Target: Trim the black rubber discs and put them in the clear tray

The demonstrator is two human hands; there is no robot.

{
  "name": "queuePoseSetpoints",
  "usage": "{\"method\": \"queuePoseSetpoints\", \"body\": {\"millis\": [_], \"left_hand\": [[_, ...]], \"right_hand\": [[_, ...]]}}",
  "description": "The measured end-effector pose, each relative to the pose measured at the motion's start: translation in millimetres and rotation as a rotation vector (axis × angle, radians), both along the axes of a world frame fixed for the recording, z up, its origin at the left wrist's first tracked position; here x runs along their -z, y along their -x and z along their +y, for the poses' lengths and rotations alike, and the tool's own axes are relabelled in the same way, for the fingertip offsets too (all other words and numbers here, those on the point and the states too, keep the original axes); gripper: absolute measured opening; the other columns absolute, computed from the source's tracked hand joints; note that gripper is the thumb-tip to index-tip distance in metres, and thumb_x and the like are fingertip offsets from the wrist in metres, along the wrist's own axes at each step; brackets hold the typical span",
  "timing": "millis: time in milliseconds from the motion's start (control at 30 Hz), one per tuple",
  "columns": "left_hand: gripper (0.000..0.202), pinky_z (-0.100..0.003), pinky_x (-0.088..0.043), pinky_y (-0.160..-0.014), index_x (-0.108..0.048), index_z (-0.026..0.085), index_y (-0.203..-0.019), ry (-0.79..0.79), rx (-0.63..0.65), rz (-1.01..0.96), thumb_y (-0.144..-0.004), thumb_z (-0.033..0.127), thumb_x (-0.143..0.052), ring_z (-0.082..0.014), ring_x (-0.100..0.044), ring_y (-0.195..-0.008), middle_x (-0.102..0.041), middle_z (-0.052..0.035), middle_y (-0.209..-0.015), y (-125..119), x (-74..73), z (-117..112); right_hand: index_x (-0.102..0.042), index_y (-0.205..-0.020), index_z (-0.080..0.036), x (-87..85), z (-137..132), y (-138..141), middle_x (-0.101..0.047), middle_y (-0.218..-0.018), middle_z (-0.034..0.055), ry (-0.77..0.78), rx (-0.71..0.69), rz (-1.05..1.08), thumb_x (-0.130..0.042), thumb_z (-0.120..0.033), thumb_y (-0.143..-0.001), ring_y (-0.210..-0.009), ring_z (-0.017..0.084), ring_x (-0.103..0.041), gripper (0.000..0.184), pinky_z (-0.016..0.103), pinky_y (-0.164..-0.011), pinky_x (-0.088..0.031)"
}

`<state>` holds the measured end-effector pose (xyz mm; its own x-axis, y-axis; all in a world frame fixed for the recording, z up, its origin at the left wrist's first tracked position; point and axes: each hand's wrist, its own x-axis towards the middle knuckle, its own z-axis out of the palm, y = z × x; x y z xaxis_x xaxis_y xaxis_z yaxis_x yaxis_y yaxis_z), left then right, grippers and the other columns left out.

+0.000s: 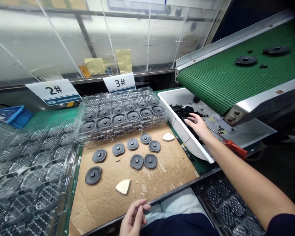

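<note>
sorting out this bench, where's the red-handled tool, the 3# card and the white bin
red-handled tool [235, 149], head view, on the red handle
3# card [119, 82], head view, on the printed 3#
white bin [180, 129], head view, on its near side wall

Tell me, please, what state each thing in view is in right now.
Right hand: open, over black scraps in the bin.
Left hand: empty, loosely curled.
White bin: partly filled with scraps.
Clear plastic tray: stacked, discs seated in its front rows.
Cardboard sheet: loose rubber discs lying on it.
Green conveyor belt: carrying two discs.
</note>
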<state>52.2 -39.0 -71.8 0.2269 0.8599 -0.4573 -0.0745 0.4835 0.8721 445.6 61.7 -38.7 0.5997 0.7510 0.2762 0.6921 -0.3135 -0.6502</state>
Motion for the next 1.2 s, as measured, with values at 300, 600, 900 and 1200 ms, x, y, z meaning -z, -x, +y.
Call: {"method": "queuePoseSetpoints", "body": {"millis": [300,600,900,1200], "left_hand": [[0.029,-0.019,-0.039,-0.053,-0.071,0.018,-0.083,0.158,0.045,-0.211,-0.068,0.043,-0.072,-0.007,-0.053,-0.051,-0.07,-0.0027,-0.071,-5.3,-25.7,3.8],[0.049,-0.029,-0.048,-0.082,-0.069,0.013,-0.099,0.37,0.217,-0.791,-0.069,0.052,-0.066,-0.0211,-0.064,-0.093,-0.071,-0.0106,-0.096,-1.7,-49.1,3.5],[0.04,-0.032,-0.047,-0.092,-0.066,0.025,-0.109,0.371,-0.114,-1.003,-0.073,0.041,-0.068,-0.0229,-0.061,-0.107,-0.067,-0.0052,-0.115,50.8,-26.7,5.8],[0.042,-0.03,-0.046,-0.095,-0.066,0.027,-0.109,0.238,-0.51,-0.694,-0.069,0.037,-0.072,-0.0229,-0.055,-0.116,-0.063,-0.005,-0.122,90.8,-25.0,18.4]], "right_hand": [[-0.043,-0.13,-0.024,-56.4,-32.1,86.7,-0.048,-0.134,0.0077,-0.189,-0.32,0.05,-0.061,-0.039,-0.081,-0.125,0.023,-0.044,0.054,0.041,-0.106,-0.034],[-0.037,-0.134,-0.027,-57.2,-96.8,207.2,-0.054,-0.125,0.0062,0.119,-1.34,0.407,-0.072,-0.035,-0.074,-0.12,0.019,-0.047,0.07,0.032,-0.104,-0.036],[-0.043,-0.133,-0.024,-3.9,-61.2,256.2,-0.054,-0.117,0.0098,0.327,-0.96,0.304,-0.049,-0.035,-0.089,-0.094,0.019,-0.06,0.046,0.037,-0.088,-0.049],[-0.06,-0.109,-0.018,51.8,-52.0,309.6,-0.062,-0.092,0.0097,0.255,-1.035,0.162,-0.04,-0.021,-0.09,-0.085,0.021,-0.06,0.027,0.036,-0.075,-0.051]]}}
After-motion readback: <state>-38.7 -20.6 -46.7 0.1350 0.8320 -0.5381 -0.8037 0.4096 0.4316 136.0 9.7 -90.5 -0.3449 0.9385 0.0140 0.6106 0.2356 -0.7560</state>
